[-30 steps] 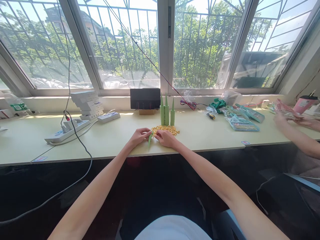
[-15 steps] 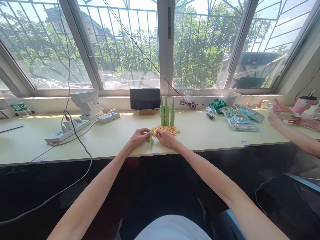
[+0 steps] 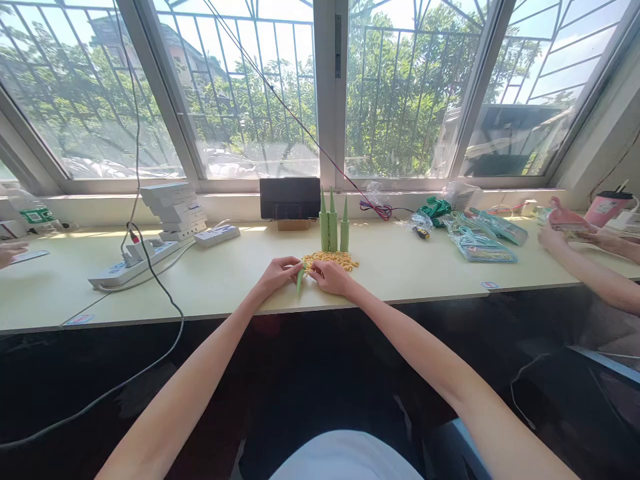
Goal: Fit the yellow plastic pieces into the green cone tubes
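Observation:
My left hand (image 3: 281,275) pinches a green pointed piece (image 3: 299,282) between thumb and fingers, its tip slanting down toward the front edge of the table. Facing it from the right, my right hand (image 3: 329,276) has its fingers drawn together at the near side of a pile of small yellow pieces (image 3: 336,258); whatever sits between its fingertips is too small to make out. Just behind the pile, several ribbed green columns with pointed tops (image 3: 329,227) stand upright close together.
A dark tablet (image 3: 290,197) leans on a stand at the back. Left are a power strip (image 3: 135,261) with cables and stacked white boxes (image 3: 174,210). Bagged packets (image 3: 480,240) lie right. A co-worker's hands (image 3: 555,237) hold something pink; another person's hand (image 3: 11,253) shows far left.
The green piece has tilted slightly, its lower tip shifting left. My hands have barely moved. Another person's hand has come into view at the far left edge.

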Motion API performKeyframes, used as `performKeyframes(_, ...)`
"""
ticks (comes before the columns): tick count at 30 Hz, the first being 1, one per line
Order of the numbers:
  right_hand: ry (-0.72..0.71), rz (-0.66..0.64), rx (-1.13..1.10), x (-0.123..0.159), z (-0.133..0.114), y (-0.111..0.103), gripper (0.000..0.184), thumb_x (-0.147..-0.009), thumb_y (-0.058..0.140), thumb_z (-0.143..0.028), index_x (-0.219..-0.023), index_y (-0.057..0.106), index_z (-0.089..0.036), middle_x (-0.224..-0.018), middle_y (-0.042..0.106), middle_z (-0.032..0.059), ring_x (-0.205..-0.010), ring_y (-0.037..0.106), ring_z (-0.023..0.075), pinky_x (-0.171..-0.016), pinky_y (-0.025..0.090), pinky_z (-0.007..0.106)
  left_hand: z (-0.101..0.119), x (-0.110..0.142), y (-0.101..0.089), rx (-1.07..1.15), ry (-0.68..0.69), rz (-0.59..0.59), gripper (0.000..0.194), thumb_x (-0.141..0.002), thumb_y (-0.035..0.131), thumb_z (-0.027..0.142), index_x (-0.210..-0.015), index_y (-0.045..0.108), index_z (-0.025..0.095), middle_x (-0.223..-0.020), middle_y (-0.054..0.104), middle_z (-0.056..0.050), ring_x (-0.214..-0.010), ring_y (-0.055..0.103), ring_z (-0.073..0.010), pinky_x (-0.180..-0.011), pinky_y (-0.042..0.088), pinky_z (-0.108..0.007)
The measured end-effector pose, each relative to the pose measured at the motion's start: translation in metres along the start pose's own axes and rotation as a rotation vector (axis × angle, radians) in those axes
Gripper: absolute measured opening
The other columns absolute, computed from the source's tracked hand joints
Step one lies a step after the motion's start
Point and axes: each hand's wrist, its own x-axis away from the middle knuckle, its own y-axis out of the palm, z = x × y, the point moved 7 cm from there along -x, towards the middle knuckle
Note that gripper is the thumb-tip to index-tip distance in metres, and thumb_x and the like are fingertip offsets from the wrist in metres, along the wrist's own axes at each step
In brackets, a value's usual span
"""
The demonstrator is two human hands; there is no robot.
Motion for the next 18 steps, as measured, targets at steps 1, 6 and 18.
performKeyframes(1, -0.001, 0.000, 0.002, 0.0000, -0.0003, -0.0002, 0.013, -0.095, 0.054, -0.027, -0.096, 0.062, -0.016, -0.079, 0.064, 0.0031, -0.071, 0.055, 0.0147, -0.062, 0.030, 0.024, -0.0004, 0.0000, -0.0001, 0.002, 0.001, -0.001, 0.044, -0.077, 0.069, 0.058, -0.084, 0.070, 0.015, -0.081, 0.070, -0.005, -0.065, 0.063, -0.0161, -0.066, 0.055, -0.029)
performKeyframes(6, 0.007, -0.009, 0.020, -0.0004, -0.0021, -0.0014, 0.021, -0.099, 0.047, -0.027, -0.088, 0.061, -0.017, -0.079, 0.064, 0.0046, -0.071, 0.055, 0.0154, -0.063, 0.030, 0.025, 0.0008, 0.0007, -0.0006, 0.005, 0.004, 0.004, 0.044, -0.075, 0.070, 0.058, -0.084, 0.071, 0.015, -0.081, 0.069, -0.005, -0.066, 0.063, -0.0164, -0.065, 0.055, -0.029)
performKeyframes(18, 0.019, 0.009, -0.003, -0.0012, 0.0021, 0.0004, 0.016, -0.099, 0.049, -0.031, -0.099, 0.059, -0.018, -0.080, 0.065, 0.0041, -0.073, 0.058, 0.0169, -0.064, 0.034, 0.025, 0.0045, 0.0010, -0.0002, -0.007, 0.001, 0.007, 0.043, -0.076, 0.069, 0.057, -0.083, 0.072, 0.015, -0.076, 0.068, -0.004, -0.061, 0.061, -0.0145, -0.064, 0.052, -0.028)
